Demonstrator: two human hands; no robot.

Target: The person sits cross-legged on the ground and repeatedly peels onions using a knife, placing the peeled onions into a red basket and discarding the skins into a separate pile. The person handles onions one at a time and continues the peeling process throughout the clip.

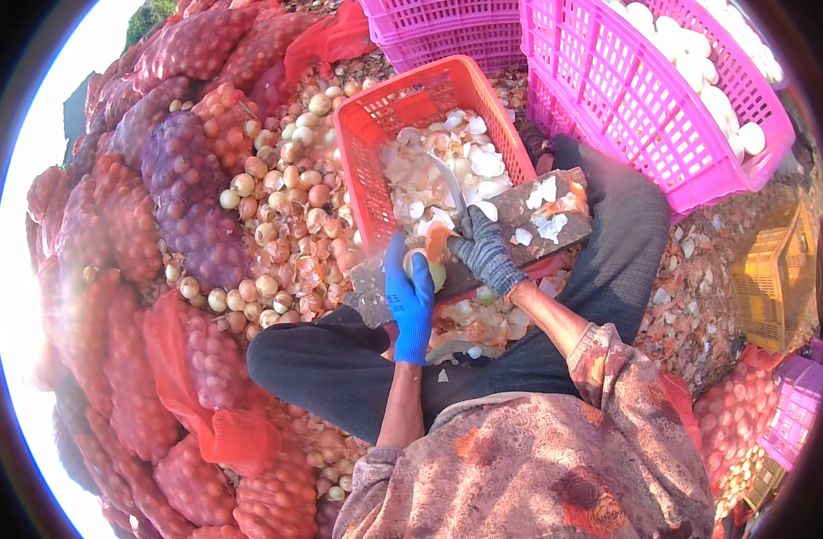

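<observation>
My left hand (409, 290), in a blue glove, holds a partly peeled onion (430, 269) above a dark board lying across my lap. In a grey striped glove, my right hand (487, 249) grips a knife with a curved blade (448, 176) that points up and away from me. Brownish-orange onion skin (440, 240) hangs between the onion and my right hand. Bits of peel lie on the right part of the board (512, 229). Just beyond it, a red plastic crate (357, 182) holds a heap of pale onion peels (452, 162).
Unpeeled onions (290, 195) are piled on the left, backed by stacked red mesh sacks of onions (196, 47). A pink crate (627, 101) with peeled white onions (715, 101) stands at the right, near my knee. Farther right is a yellow crate (765, 290). Onion skins cover the ground.
</observation>
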